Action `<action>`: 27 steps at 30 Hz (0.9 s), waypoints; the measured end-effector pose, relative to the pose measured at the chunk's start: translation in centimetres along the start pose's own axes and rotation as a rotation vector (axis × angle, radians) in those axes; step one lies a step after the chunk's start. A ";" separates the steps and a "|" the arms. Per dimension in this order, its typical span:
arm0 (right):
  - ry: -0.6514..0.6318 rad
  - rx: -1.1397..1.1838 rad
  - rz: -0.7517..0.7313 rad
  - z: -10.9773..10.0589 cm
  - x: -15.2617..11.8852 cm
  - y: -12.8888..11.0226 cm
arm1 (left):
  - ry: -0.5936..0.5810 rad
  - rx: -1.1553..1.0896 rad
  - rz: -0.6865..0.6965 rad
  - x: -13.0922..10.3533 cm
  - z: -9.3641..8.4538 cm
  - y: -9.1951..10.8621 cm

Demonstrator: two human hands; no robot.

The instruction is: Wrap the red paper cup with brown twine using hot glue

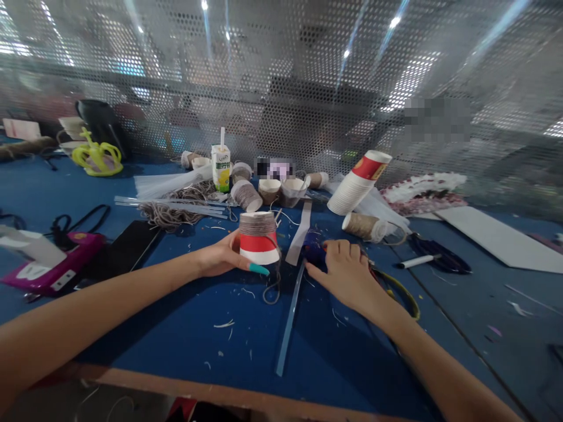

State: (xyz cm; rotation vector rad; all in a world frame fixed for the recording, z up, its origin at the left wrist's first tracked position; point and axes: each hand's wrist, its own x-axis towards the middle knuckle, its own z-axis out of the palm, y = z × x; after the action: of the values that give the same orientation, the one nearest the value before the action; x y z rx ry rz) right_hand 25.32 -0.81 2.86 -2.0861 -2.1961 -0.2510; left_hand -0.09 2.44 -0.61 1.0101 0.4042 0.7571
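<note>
My left hand (224, 255) is closed around the lower side of an upside-down red and white paper cup (258, 243). Grey-brown cord is wound round the cup's narrow upper part, and a loose end (271, 292) hangs down to the table. Over on the right, my right hand (345, 269) is wrapped round a dark blue glue gun (314, 248). From the tool a clear glue stick (290, 322) reaches toward the table's front edge. A white paper strip (300, 232) lies between the cup and the tool.
Behind stand a drink carton (221, 170), several cord-wrapped cups (269, 190) and a leaning cup stack (358, 183). Cord (171, 214) and a black phone (127, 252) lie left. A white marker (416, 262) and white board (501, 237) are right.
</note>
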 end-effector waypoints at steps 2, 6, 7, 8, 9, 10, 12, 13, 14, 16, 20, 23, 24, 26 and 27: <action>-0.071 -0.021 -0.078 -0.3 0.2 0.3 | -0.022 -0.005 -0.014 0.0 0.0 0.1; -0.111 -0.005 -0.021 -0.3 0.7 0.7 | -0.044 -0.023 -0.030 0.0 -0.2 0.1; -0.114 0.003 0.007 -0.3 0.8 0.6 | -0.049 -0.025 -0.034 0.0 -0.3 0.1; -0.120 0.012 0.031 -0.2 0.9 0.6 | -0.055 -0.026 -0.036 0.0 -0.3 0.1; -0.124 0.018 0.054 -0.2 1.0 0.5 | -0.060 -0.027 -0.038 0.0 -0.4 0.1; -0.124 0.021 0.073 -0.2 1.0 0.5 | -0.067 -0.027 -0.040 0.0 -0.5 0.1; -0.090 0.014 0.101 -0.4 1.2 0.6 | -0.080 -0.030 -0.041 0.0 -0.6 0.0; -0.056 0.013 0.112 -0.6 1.4 0.8 | -0.086 -0.033 -0.043 0.0 -0.7 0.0; -0.013 0.028 0.114 -0.8 1.5 1.0 | -0.089 -0.039 -0.046 0.1 -0.7 -0.1; 0.075 0.138 0.125 -1.2 1.8 1.5 | -0.089 -0.051 -0.056 0.1 -0.8 -0.1; 0.080 0.796 0.211 -1.6 1.6 2.0 | -0.098 -0.083 -0.056 0.1 -0.8 -0.2; 0.138 1.304 0.113 -1.7 0.7 1.2 | -0.090 -0.087 -0.065 0.0 -0.8 -0.1; 0.131 1.426 0.056 -1.8 0.3 0.9 | -0.081 -0.092 -0.069 0.0 -0.8 -0.1; 0.007 1.589 -0.035 -2.1 -0.6 0.1 | -0.061 -0.119 -0.070 0.0 -0.9 -0.1; -0.068 1.624 -0.059 -2.2 -1.1 -0.3 | -0.054 -0.136 -0.070 0.0 -0.9 -0.2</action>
State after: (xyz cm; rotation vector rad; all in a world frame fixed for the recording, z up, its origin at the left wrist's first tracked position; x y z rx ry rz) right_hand 25.03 -2.30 4.84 -1.0061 -1.3860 1.1717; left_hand -0.64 2.93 -1.22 0.8825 0.3348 0.6838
